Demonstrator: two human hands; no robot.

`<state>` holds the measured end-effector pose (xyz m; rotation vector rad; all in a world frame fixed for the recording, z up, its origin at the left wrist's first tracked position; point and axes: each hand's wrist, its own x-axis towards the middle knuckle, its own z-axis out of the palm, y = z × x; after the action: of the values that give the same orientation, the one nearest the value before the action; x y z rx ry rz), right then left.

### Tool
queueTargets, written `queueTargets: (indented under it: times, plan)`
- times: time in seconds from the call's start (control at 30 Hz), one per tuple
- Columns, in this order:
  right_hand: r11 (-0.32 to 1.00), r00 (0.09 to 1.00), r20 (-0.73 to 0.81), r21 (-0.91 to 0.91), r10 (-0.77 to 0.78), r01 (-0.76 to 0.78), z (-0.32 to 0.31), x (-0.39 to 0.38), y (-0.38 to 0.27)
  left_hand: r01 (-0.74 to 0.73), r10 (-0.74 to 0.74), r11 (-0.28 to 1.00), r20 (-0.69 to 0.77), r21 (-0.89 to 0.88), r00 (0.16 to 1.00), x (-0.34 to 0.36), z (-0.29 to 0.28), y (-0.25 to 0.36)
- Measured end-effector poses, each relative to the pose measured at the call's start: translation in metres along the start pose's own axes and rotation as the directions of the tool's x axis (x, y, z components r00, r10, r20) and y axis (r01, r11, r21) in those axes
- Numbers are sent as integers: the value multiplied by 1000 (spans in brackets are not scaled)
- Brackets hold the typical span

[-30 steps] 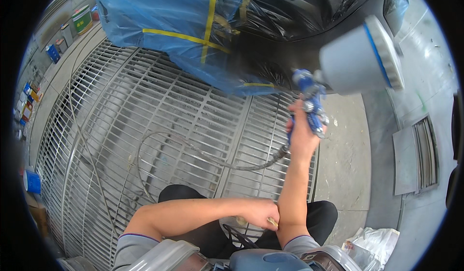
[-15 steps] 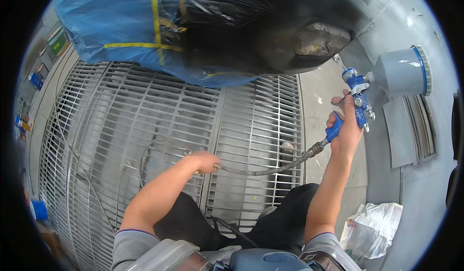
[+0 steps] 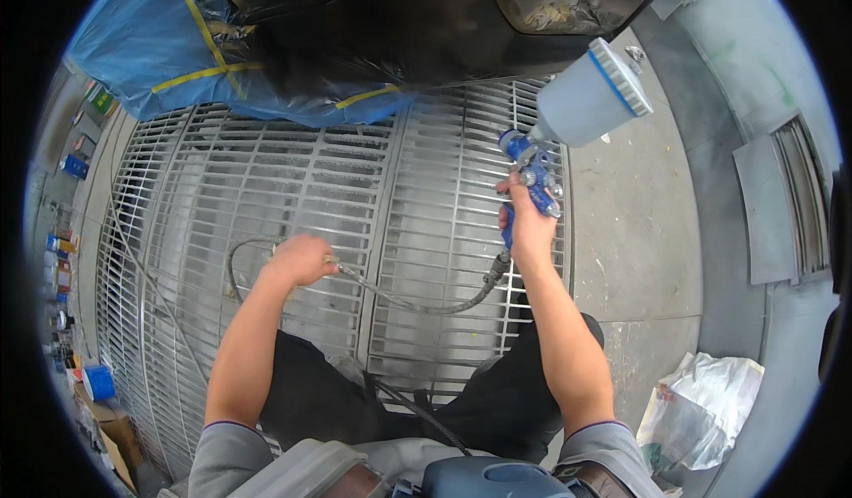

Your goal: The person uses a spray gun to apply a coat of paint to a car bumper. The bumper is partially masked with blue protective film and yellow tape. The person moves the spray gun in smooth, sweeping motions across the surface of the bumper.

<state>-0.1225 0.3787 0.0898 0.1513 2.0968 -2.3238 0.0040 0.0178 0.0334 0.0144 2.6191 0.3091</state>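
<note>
The fingers of the right hand curl around the handle of a blue-and-silver metal spray gun, its pale cylindrical cup beyond them; the left hand grips the flexible grey hose.

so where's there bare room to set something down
The concrete strip between the floor grating and grey wall, beyond the crumpled sheet, looks mostly bare. Crowded: the left edge, with containers; between left hand and right hand runs the hose.
</note>
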Motion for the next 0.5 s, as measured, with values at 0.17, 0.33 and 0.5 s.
queueTargets:
  times: [0.17,0.33,0.5]
  plan:
    - [989,992,-7,-76,-127,126,1,19,23,180,-183,983,-150,-35,972,-10,28,22]
    - [985,969,-201,-122,-141,118,-5,28,18,154,-165,986,-234,-64,958,-17,52,36]
    - [982,995,7,-158,-104,104,10,18,23,135,-134,990,-48,25,990,-2,50,47]
